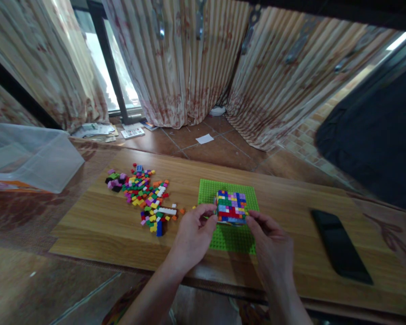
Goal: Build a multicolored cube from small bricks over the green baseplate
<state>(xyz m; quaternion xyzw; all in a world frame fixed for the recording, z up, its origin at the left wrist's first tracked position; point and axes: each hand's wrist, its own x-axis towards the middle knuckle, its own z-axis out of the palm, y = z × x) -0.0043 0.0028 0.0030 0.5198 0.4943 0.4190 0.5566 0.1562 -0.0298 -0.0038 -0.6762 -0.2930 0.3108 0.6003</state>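
A block built of multicoloured toy bricks (230, 205) sits over the green studded baseplate (233, 239); whether it is fixed to the plate or held just above it, I cannot tell. My left hand (196, 232) pinches its left side between thumb and fingers. On the opposite side, the thumb and fingertips of my right hand (272, 239) press against the lower right corner. Red, white, blue, green and purple pieces show on its top. To the left of the plate lies a spread of loose toy bricks (144, 192).
A black phone (340, 246) lies on the wooden table (284, 198) at the right. At the far left stands a clear plastic bin (64, 158). Papers (96, 130) rest on the floor beyond, below striped curtains (186, 67). Something dark and bulky (375, 131) fills the right edge.
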